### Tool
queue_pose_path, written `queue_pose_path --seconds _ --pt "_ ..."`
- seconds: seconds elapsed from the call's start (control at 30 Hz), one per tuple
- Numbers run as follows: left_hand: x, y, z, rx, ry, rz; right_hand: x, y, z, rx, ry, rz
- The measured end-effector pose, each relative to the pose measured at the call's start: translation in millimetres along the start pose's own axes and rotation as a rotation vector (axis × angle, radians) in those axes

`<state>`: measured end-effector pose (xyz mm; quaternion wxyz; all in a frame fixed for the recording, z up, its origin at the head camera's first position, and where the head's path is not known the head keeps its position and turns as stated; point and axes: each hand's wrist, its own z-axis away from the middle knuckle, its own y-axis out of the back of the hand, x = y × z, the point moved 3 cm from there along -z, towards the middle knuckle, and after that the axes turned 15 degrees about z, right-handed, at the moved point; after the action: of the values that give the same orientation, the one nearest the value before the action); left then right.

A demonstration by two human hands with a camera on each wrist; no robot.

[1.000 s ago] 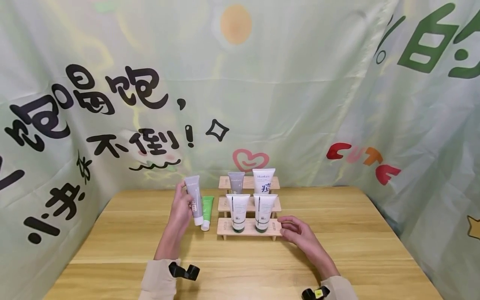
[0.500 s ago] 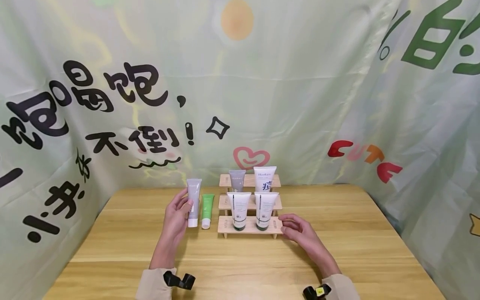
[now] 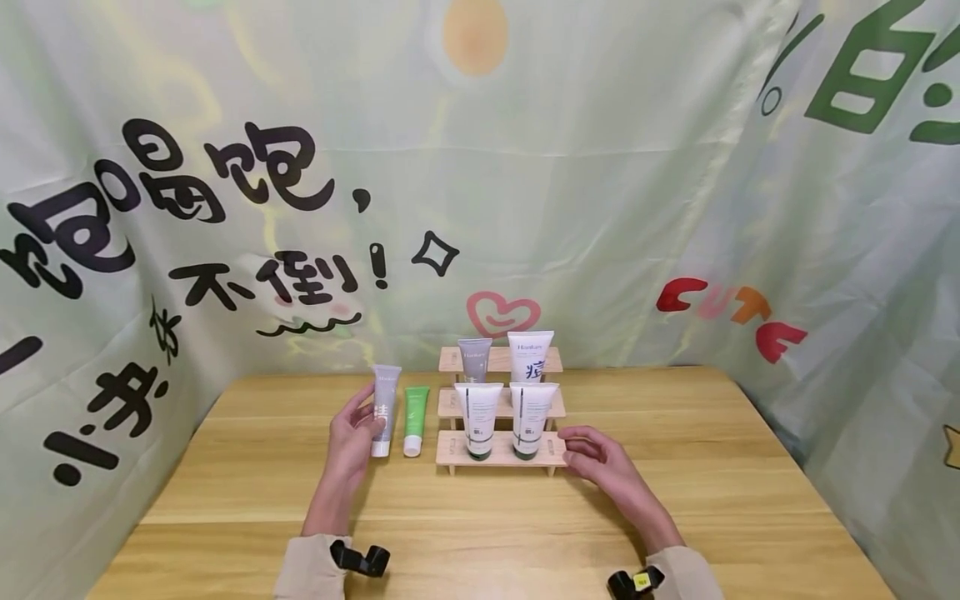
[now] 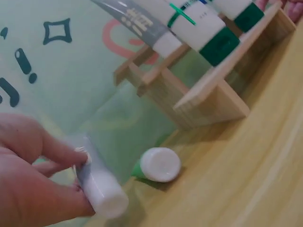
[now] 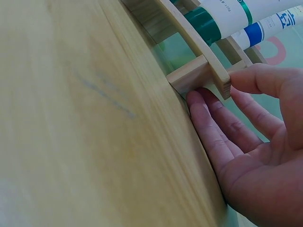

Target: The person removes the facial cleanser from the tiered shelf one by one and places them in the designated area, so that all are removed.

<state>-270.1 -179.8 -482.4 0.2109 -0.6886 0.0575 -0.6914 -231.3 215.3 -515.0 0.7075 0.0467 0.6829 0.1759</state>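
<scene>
My left hand [image 3: 350,433] pinches a grey squeeze tube [image 3: 385,408] with a white cap, upright and cap down, at the table's left-middle. The left wrist view shows thumb and fingers on the tube [image 4: 92,170] just above its cap [image 4: 109,198]. Just right of it stands a green tube [image 3: 415,417] with a white cap, apart from the hand. At the right end of a three-tier wooden display rack [image 3: 444,450], my right hand [image 3: 607,467] rests its fingertips on the lowest shelf's end [image 5: 225,87], fingers loosely bent.
Two white tubes with green caps, one left [image 3: 480,417] and one right [image 3: 532,417], stand on the lowest shelf. Behind are a grey tube [image 3: 475,358] and a white tube with blue lettering [image 3: 530,354]. A printed curtain [image 3: 600,208] closes off the wooden table [image 3: 487,533] behind.
The grey tube in my left hand has gone from tilted, overlapping the green tube, to upright and slightly lower at its left. My right hand stays at the rack's end.
</scene>
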Motion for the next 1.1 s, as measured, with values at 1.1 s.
queue_pose_path --seconds 1.1 --pt "-25.7 9.1 -13.7 0.062 -0.288 -0.613 1 -1 0.4 -0.01 0.026 -0.007"
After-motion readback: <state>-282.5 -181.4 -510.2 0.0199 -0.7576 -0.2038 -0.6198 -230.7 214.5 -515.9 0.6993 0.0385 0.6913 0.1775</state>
